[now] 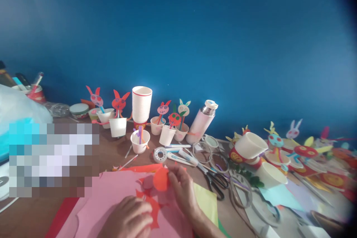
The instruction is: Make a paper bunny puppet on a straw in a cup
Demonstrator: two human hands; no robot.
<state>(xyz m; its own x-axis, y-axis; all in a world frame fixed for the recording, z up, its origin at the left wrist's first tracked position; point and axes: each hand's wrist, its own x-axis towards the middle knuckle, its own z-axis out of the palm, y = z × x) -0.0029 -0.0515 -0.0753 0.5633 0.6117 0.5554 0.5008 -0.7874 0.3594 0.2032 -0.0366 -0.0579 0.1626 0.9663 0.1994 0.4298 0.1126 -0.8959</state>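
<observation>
Orange paper cutout (161, 179) | edge in right hand (182, 190) | left hand (126, 218) near

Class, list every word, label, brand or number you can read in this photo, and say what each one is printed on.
No text is readable: the round gold emblems on the red-banded paper cup and the red paper piece are too small and blurred to read.

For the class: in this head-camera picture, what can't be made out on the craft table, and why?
Head view:
- Pixelated patch: hides whatever lies at left.
- Left hand: covers part of the red paper cutout.
- Bottom edge: cuts off the pink paper sheet.
- Dark blur, far right: paper crafts unclear.
</observation>
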